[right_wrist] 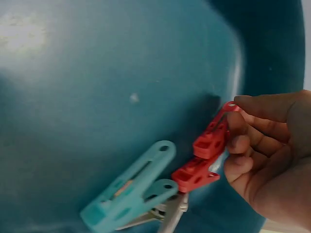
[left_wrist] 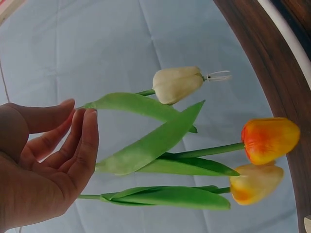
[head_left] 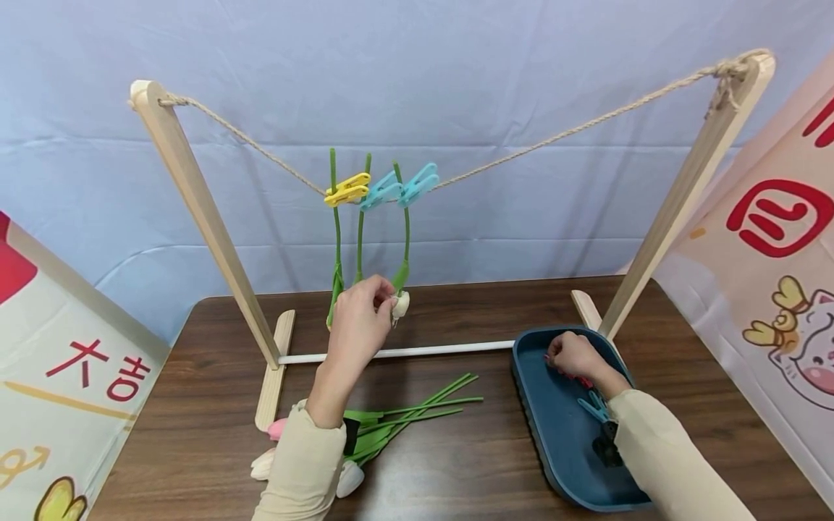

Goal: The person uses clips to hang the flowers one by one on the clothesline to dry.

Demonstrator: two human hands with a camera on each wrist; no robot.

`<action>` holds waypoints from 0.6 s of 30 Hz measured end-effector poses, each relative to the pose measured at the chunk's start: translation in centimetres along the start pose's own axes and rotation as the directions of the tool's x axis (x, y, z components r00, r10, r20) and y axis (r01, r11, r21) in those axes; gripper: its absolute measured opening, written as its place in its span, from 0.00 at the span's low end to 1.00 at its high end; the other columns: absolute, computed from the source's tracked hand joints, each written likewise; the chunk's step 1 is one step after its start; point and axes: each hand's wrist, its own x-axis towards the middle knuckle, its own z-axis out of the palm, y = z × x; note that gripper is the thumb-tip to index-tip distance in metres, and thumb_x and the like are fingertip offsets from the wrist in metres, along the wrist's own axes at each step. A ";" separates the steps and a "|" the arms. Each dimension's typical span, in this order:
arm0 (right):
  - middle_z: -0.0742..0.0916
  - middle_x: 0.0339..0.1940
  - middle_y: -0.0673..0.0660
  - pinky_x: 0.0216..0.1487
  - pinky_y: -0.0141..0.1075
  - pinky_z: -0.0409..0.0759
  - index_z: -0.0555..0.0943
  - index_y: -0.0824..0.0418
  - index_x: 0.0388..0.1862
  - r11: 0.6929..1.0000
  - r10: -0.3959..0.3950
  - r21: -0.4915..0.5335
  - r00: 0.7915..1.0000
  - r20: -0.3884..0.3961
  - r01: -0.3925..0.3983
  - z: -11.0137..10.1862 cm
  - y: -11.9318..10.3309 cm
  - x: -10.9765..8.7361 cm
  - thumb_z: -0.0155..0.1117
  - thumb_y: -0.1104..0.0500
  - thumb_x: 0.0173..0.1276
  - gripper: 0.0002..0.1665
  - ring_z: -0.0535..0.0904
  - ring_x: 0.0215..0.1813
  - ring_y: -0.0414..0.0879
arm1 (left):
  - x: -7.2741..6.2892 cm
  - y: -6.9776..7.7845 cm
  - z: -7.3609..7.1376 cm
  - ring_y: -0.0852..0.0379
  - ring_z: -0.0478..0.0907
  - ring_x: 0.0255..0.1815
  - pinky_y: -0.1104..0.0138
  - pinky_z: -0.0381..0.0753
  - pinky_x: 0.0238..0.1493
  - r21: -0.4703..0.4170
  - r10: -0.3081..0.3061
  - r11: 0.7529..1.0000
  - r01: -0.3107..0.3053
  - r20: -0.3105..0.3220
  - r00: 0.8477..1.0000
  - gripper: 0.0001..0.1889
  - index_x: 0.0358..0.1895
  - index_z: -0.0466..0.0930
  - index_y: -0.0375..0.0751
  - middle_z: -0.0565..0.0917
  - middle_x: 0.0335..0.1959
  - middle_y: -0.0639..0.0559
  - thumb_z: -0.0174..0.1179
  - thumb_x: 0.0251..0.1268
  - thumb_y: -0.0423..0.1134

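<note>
My left hand [head_left: 361, 311] is at the hanging white tulip [left_wrist: 177, 85], fingers loosely bent, thumb near the forefinger. Its fingertips overlap the tulip's leaf end in the left wrist view, and nothing shows held between them. An orange tulip [left_wrist: 269, 140] and a yellow-orange tulip [left_wrist: 256, 183] hang beside it, blooms down. One yellow clothespin [head_left: 347, 189] and two light-blue clothespins [head_left: 419, 184] clip the stems to the rope. Inside the blue tray [head_left: 554, 449], my right hand [head_left: 578, 358] pinches the handle of a red clothespin [right_wrist: 212, 136] between thumb and forefinger.
Another red clothespin [right_wrist: 194, 174], a blue clothespin [right_wrist: 131, 187] and black clips [head_left: 607, 443] lie in the tray. Loose tulips [head_left: 391, 427] lie under my left forearm. Wooden posts [head_left: 205, 224] carry the rope [head_left: 573, 132]; a white rod [head_left: 449, 349] joins their feet.
</note>
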 end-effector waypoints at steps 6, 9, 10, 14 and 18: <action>0.76 0.14 0.50 0.20 0.34 0.67 0.76 0.64 0.17 0.999 -0.012 -0.053 1.000 -0.024 0.011 0.6 0.5 -0.2 0.55 0.72 0.54 0.09 0.70 0.18 0.42 | -0.1 0.0 0.0 0.53 0.75 0.26 0.61 0.74 0.29 0.006 -0.005 1.000 0.005 0.018 1.000 0.02 0.33 0.80 0.36 0.80 0.26 0.49 0.60 0.57 0.29; 0.76 0.13 0.49 0.19 0.34 0.67 0.76 0.63 0.17 0.998 -0.025 -0.060 0.999 -0.029 0.023 0.5 0.6 -0.4 0.56 0.71 0.54 0.09 0.70 0.17 0.42 | -0.2 -0.1 0.0 0.53 0.76 0.25 0.61 0.73 0.28 0.014 0.009 1.000 -0.009 0.010 1.000 0.01 0.32 0.80 0.35 0.80 0.25 0.49 0.60 0.57 0.29; 0.76 0.13 0.50 0.19 0.34 0.67 0.76 0.63 0.17 0.998 -0.028 -0.057 0.999 -0.026 0.027 0.4 0.6 -0.5 0.57 0.71 0.55 0.10 0.70 0.17 0.42 | -0.2 -0.1 0.0 0.53 0.76 0.25 0.61 0.73 0.28 0.015 0.016 1.000 -0.016 0.006 1.000 0.01 0.32 0.80 0.35 0.80 0.25 0.49 0.60 0.57 0.29; 0.76 0.10 0.51 0.16 0.35 0.67 0.74 0.63 0.15 0.998 -0.042 -0.044 0.999 -0.002 0.042 -0.5 0.3 -0.8 0.56 0.69 0.57 0.11 0.69 0.13 0.43 | -0.4 -0.4 0.1 0.54 0.76 0.24 0.60 0.73 0.29 0.021 0.039 0.999 -0.038 -0.007 0.999 0.01 0.30 0.79 0.35 0.80 0.24 0.49 0.61 0.55 0.28; 0.77 0.11 0.53 0.17 0.36 0.69 0.71 0.62 0.15 0.998 -0.060 -0.018 0.998 0.006 0.060 -2.0 -0.2 -1.0 0.55 0.69 0.54 0.10 0.71 0.12 0.45 | -0.5 -0.6 0.2 0.55 0.76 0.24 0.60 0.73 0.30 0.016 0.031 0.999 -0.031 0.003 1.000 0.01 0.30 0.79 0.36 0.80 0.23 0.50 0.61 0.54 0.28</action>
